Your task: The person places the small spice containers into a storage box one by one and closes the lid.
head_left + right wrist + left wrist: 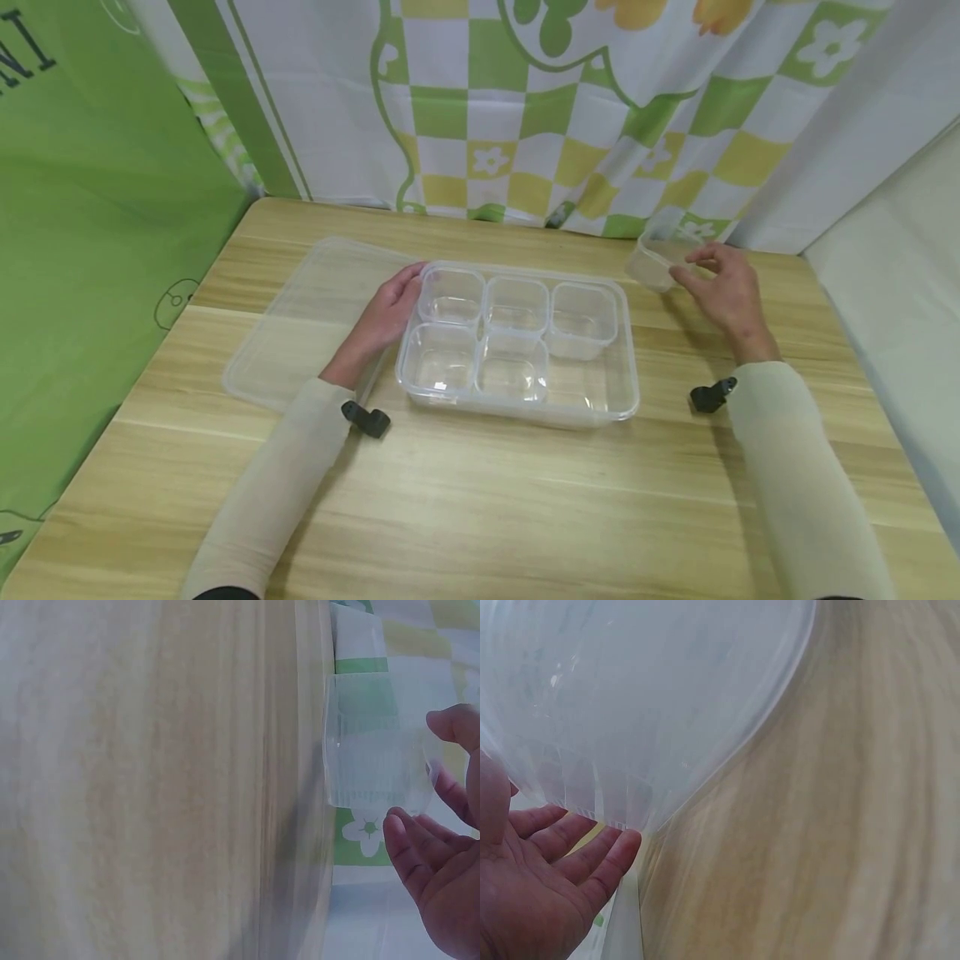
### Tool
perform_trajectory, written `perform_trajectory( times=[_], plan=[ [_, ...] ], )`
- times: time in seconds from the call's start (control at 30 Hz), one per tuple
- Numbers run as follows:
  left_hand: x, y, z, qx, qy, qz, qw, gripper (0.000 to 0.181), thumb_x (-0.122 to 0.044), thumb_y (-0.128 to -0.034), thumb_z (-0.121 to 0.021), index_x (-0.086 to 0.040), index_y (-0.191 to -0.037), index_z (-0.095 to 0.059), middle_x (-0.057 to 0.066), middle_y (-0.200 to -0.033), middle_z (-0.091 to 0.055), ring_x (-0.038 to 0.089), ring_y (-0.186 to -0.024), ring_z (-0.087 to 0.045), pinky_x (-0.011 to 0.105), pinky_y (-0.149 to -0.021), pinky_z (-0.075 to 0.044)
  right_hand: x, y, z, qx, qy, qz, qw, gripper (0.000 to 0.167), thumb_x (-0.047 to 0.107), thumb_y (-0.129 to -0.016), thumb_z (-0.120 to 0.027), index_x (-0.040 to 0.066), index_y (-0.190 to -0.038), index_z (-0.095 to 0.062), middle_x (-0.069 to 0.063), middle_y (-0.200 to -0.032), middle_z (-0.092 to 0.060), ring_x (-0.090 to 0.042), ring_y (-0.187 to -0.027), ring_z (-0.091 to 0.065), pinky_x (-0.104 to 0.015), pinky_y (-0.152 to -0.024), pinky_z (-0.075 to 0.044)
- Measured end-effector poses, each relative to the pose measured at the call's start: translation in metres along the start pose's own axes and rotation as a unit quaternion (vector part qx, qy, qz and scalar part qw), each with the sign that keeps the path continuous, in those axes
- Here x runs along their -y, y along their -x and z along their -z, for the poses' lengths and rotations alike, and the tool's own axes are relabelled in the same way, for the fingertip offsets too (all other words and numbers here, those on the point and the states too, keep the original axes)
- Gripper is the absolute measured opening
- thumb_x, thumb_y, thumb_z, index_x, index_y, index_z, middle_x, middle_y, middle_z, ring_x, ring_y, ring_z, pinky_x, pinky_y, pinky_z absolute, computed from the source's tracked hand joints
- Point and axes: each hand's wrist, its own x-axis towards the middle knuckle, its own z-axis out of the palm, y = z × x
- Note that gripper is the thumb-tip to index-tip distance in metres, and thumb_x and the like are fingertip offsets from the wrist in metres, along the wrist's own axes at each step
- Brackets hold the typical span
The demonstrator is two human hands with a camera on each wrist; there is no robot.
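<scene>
A large clear plastic box point(588, 392) stands on the table, with several small clear square containers point(517, 304) set inside it in two rows. Its front right part holds no small container. My left hand point(392, 307) rests against the left side of the box near the back corner, fingers fairly straight along the outer wall point(615, 791). At the table's back right, my right hand point(726, 287) pinches the rim of another small clear container point(367, 746) between thumb and index finger. In the right wrist view the other fingers are spread below it.
A flat translucent lid point(292, 325) lies left of the box, partly beneath my left forearm. Behind the wooden table point(487, 508) hangs a green, white and yellow checked curtain point(495, 108). A green cloth point(112, 250) hangs on the left and a pale wall stands on the right.
</scene>
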Motion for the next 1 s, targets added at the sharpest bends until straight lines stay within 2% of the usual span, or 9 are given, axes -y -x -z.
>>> perform_trajectory(
  times=[0.33, 0.63, 0.7, 0.77, 0.9, 1.0],
  plan=[
    [-0.002, 0.0, -0.002, -0.005, -0.006, 0.003, 1.0, 0.045, -0.021, -0.1132, -0.037, 0.002, -0.151, -0.046, 0.026, -0.133, -0.059, 0.039, -0.118, -0.059, 0.05, -0.106, -0.045, -0.004, 0.002, 0.001, -0.016, 0.004, 0.016, 0.9997, 0.047, 0.039, -0.097, -0.073, -0.002, -0.116, -0.062, -0.027, -0.148, -0.045, -0.048, -0.129, -0.051, -0.063, -0.113, -0.031],
    [-0.001, -0.001, -0.002, -0.001, 0.0, 0.004, 1.0, 0.045, -0.021, -0.1132, -0.037, 0.002, -0.151, -0.046, 0.026, -0.134, -0.059, 0.039, -0.119, -0.059, 0.05, -0.106, -0.045, -0.003, 0.01, 0.003, -0.018, 0.004, 0.018, 0.9997, 0.045, 0.039, -0.097, -0.071, -0.003, -0.112, -0.064, -0.022, -0.148, -0.048, -0.041, -0.132, -0.05, -0.057, -0.099, -0.048],
    [-0.001, -0.001, -0.002, -0.003, -0.001, 0.004, 1.0, 0.045, -0.021, -0.1131, -0.037, 0.002, -0.151, -0.046, 0.026, -0.134, -0.06, 0.039, -0.119, -0.059, 0.05, -0.106, -0.045, -0.001, 0.012, 0.005, -0.014, 0.002, 0.021, 0.9997, 0.044, 0.037, -0.098, -0.071, -0.004, -0.111, -0.064, -0.022, -0.149, -0.046, -0.04, -0.134, -0.047, -0.05, -0.098, -0.051],
    [-0.001, -0.001, -0.001, -0.005, -0.002, 0.004, 1.0, 0.045, -0.021, -0.1131, -0.037, 0.002, -0.15, -0.047, 0.026, -0.133, -0.06, 0.039, -0.118, -0.059, 0.05, -0.106, -0.045, 0.0, 0.014, 0.006, -0.014, -0.001, 0.026, 0.9995, 0.042, 0.035, -0.098, -0.071, -0.005, -0.11, -0.064, -0.022, -0.151, -0.045, -0.04, -0.136, -0.045, -0.036, -0.096, -0.053],
    [-0.002, 0.0, -0.001, -0.005, -0.002, 0.005, 1.0, 0.045, -0.022, -0.1131, -0.037, 0.002, -0.151, -0.046, 0.026, -0.133, -0.06, 0.039, -0.118, -0.059, 0.05, -0.106, -0.045, 0.003, 0.015, 0.008, -0.018, -0.004, 0.043, 0.9989, 0.039, 0.032, -0.097, -0.072, -0.005, -0.108, -0.063, -0.023, -0.151, -0.046, -0.039, -0.138, -0.043, -0.01, -0.081, -0.048],
    [-0.002, 0.0, -0.001, -0.004, -0.002, 0.005, 1.0, 0.045, -0.022, -0.1132, -0.038, 0.002, -0.151, -0.046, 0.025, -0.135, -0.059, 0.039, -0.12, -0.059, 0.049, -0.107, -0.044, 0.006, 0.017, 0.01, -0.02, -0.005, 0.052, 0.9984, 0.037, 0.03, -0.097, -0.073, -0.005, -0.107, -0.063, -0.024, -0.15, -0.047, -0.039, -0.139, -0.042, -0.005, -0.077, -0.044]
  ],
)
